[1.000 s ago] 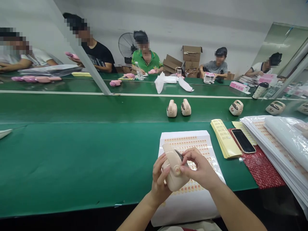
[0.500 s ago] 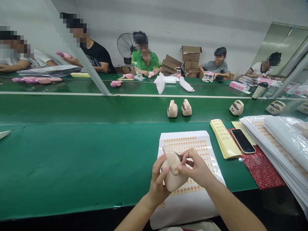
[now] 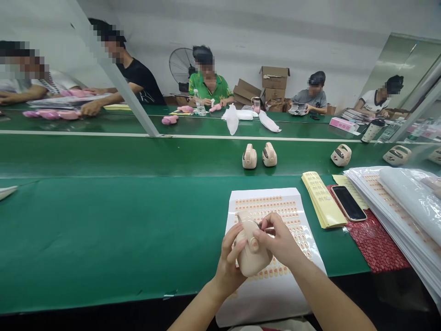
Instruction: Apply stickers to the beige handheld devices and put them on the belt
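From where I stand, the worker's left hand [image 3: 229, 259] is clamped around the side of a cream gadget [image 3: 253, 265], holding it tilted just above the tabletop's [image 3: 120, 230] near edge. The right hand [image 3: 284, 242] has its fingers bent, the thumb touching the gadget's handle by a small oval sticker [image 3: 254, 245]; the forefinger is curled close to the thumb, though I can't tell whether anything is pinched between them. Under both hands a white sheet of stickers [image 3: 265, 299] reaches from near the tabletop's far edge out over the near one. To its right, at the far edge, lie yellow label strips [image 3: 323, 202], then a phone [image 3: 349, 203] on red bubble wrap [image 3: 379, 246], with a stack of sheets [image 3: 406, 220] beyond. Past the far edge, on a green belt [image 3: 138, 154], two similar gadgets [image 3: 249, 157] stand upright side by side, with another [image 3: 341, 156] farther right. Across the belt, a co-worker in a green shirt [image 3: 218, 85] sits with both hands at a pink item [image 3: 215, 108].
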A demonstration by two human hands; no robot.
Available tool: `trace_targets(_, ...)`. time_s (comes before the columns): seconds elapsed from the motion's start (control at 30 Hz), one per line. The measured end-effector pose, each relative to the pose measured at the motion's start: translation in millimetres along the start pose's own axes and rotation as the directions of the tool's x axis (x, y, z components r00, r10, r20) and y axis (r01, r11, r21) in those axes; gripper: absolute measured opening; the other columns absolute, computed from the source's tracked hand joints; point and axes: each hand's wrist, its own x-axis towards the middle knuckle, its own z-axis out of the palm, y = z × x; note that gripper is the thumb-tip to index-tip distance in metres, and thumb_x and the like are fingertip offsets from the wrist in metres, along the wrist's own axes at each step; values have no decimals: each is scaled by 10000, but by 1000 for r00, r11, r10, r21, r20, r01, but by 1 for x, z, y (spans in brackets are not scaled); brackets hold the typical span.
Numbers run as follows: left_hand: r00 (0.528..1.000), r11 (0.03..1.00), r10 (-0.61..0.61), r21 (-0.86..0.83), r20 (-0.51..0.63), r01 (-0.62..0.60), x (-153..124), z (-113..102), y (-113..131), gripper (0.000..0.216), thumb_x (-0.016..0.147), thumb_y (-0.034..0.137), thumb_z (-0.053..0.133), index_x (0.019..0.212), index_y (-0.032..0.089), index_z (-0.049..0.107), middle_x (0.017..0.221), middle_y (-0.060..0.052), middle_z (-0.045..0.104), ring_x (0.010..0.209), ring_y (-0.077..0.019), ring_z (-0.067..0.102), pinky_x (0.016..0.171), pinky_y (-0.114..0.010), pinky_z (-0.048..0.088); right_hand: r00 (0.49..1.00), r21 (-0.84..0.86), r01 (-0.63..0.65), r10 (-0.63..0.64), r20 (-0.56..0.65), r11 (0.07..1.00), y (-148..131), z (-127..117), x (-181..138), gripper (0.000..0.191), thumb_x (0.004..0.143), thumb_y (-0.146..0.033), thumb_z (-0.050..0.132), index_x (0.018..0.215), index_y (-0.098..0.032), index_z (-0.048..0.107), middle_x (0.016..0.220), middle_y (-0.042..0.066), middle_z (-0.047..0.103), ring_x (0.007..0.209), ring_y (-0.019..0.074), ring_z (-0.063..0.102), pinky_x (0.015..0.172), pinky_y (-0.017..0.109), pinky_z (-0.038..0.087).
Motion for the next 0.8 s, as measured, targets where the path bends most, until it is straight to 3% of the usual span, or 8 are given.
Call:
trace_targets(0.23,999,993,-32,-114,6,32,4,4,11,736,715,156,635,1328,229,234,1214,-177,429,1127,-284,480,801,-439,516,990,261,-140,142,9,955,11,-9,15,442,651,-572,601,907,-214,556,946,30,548,931,166,504,783,288,405)
trace_targets(0.33,997,976,-79,-202,-3,77,5,3,15,781,686,163,668,1335,214,237,1219,-185,429,1138,-292,474,824,-444,502,945,399,-325,276,177,858,22,-9,24,434,577,-509,682,847,-187,572,818,10,565,755,133,527,639,233,398)
trace_targets(0.43,990,931,-141,-342,-8,130,3,0,16,815,645,194,711,1331,230,271,1245,-174,433,1148,-300,472,868,-452,474,831,411,-535,372,414,738,29,-6,33,391,525,-479,691,684,-149,553,625,-9,536,564,105,480,561,229,370)
trace_targets(0.53,945,795,-307,-515,113,320,-3,-3,17,901,528,260,798,1298,310,333,1280,-130,457,1167,-337,457,913,-482,432,817,387,-546,370,442,743,28,-2,41,371,441,-392,723,646,-145,537,610,-10,534,561,103,474,570,234,363)
trace_targets(0.6,824,588,-520,-606,225,536,-9,-4,18,937,434,312,841,1257,336,393,1290,-102,472,1161,-360,457,909,-478,433,850,382,-496,346,397,779,24,-1,45,355,430,-351,726,635,-150,517,623,-14,524,579,104,467,576,235,352)
trace_targets(0.67,616,268,-709,-676,343,686,-14,-3,16,965,379,379,853,1239,334,419,1283,-87,489,1133,-369,477,854,-452,473,891,309,-428,340,299,849,19,-3,47,327,498,-375,695,637,-162,490,641,-20,495,611,111,456,583,240,336)
trace_targets(0.73,438,-66,-764,-733,474,678,-19,-3,10,922,411,483,816,1234,317,435,1243,-80,530,1108,-355,498,821,-432,491,945,108,-296,274,176,949,13,-7,46,282,612,-408,622,638,-172,469,677,-18,464,669,125,439,608,250,325)
trace_targets(0.8,359,-341,-716,-748,599,569,-20,-3,1,757,499,613,714,1162,308,514,1160,-58,597,1084,-317,525,830,-406,488,971,-119,-160,177,159,980,7,-10,45,267,716,-421,527,640,-177,449,691,-16,437,682,128,409,617,258,316)
